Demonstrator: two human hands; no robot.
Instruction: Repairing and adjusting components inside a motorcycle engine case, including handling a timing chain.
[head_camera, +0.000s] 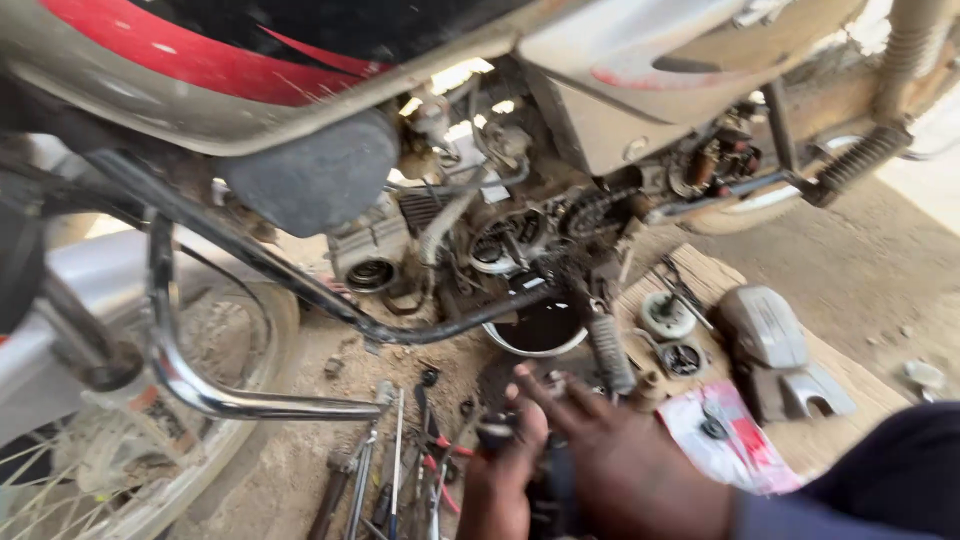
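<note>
- My left hand (505, 475) and right hand (610, 455) close together around a small dark engine part (497, 432), near the tools (400, 470) on the ground.
- Far side: the motorcycle's open engine (500, 240), with an oil pan (540, 330) beneath it.
- Best done, I judge, with a firm, steady grip.
</note>
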